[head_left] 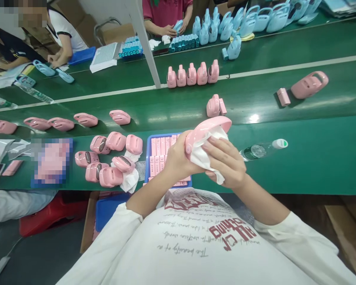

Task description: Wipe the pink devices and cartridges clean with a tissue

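Observation:
A glossy pink plastic device with a handle is held up over the near edge of the bench. My left hand grips it at its left end, fingers partly hidden behind it. In my right hand is a crumpled white cloth, pressed with the fingers against the device's near side. Under my left forearm stands a blue tray holding rows of small pink blocks. Left of it, several similar pink devices are grouped together, with white cloths among them.
A plastic bottle lies right of my hands. Along the green belt are more pink devices, and five-ish stand upright as a row. A white post rises beyond. Across, people handle blue devices.

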A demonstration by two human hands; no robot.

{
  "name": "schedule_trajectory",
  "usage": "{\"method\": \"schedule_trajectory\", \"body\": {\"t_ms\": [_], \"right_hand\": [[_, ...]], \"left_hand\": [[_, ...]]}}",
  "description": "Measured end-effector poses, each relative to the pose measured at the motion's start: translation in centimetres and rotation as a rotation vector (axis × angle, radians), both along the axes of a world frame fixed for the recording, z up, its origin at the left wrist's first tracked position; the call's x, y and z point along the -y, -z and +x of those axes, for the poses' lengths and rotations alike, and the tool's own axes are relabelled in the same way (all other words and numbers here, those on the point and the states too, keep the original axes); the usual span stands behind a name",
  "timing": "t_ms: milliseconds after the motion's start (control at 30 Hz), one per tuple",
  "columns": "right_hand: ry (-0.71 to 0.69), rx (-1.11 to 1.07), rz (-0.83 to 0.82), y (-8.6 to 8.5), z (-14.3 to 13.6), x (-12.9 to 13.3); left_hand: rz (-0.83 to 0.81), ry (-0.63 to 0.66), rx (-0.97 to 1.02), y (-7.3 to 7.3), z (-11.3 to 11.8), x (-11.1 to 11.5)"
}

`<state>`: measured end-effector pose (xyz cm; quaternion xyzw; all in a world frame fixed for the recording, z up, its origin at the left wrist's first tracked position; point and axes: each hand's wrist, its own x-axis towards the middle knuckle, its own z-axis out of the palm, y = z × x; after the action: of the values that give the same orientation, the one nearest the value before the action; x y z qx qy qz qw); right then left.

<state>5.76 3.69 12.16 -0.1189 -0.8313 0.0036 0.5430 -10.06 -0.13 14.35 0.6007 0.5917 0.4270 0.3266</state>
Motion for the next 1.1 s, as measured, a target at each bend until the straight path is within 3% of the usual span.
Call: {"method": "schedule_trajectory", "body": {"t_ms": [100,300,600,767,933,1100], "right_hand": [[-0.012,-0.079,0.017,0.1,1.1,-1.0],[0.099,-0.063,0.021,0.2,1.2,-1.1],[0.038,-0.051,0.088,-2.2,-0.2,-0.6],[0.006,-0.075,0.126,-2.2,0.1,-1.0],[-0.021,-0.121,0.061,-1.7,0.8,-1.3],[0.069,-0.130,0.031,-2.2,0.6,-0.4]], "left_hand": [[0.034,-0.017,0.026,-0.9,0.1,0.4],[0.087,-0.028,-0.022,-2.1,0.0,0.5],[0.265,-0.085,-0.238,-3.1,-0.2,0.2],[0.384,-0.112,-0.297,-3.4,-0.4,0.2],[0.359,-0.118,-0.315,-3.7,-0.6,0.5],[0.379,-0.102,-0.317,-4.4,-0.3,0.6]]}}
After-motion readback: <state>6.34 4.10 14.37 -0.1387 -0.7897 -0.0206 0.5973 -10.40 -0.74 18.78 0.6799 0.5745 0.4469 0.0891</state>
